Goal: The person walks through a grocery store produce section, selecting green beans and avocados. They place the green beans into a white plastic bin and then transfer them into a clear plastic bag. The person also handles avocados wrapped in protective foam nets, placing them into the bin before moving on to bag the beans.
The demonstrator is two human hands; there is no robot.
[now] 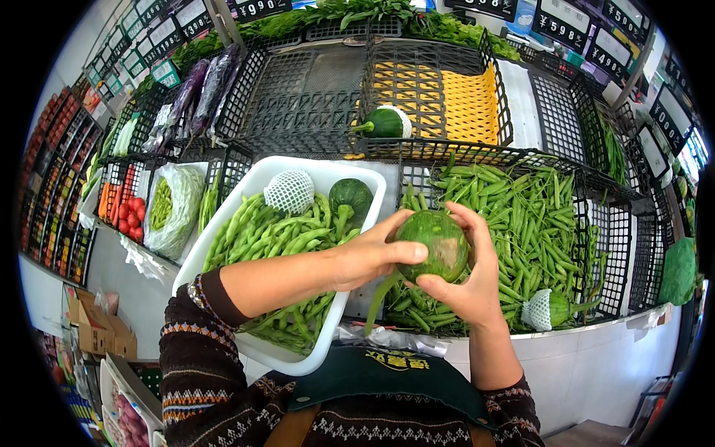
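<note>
Both of my hands hold one round green squash (435,241) with a pale brown patch, above a crate of green pea pods (528,218). My left hand (385,246) grips its left side with the thumb on top; my right hand (475,268) cups its right side. A long green stem hangs at its lower left. To the left, a white plastic tub (268,167) contains green bean pods (279,229), a dark green squash (350,198) and something in a white foam net (289,191). Another squash with a foam net (550,310) lies on the pea pods at lower right.
Behind stand black plastic crates (307,112), one with a yellow mat (469,106) and a netted squash (384,123). Wrapped eggplants (209,92), tomatoes (132,218) and a plastic bag of green pods (174,207) are at left. Price signs (564,22) hang overhead.
</note>
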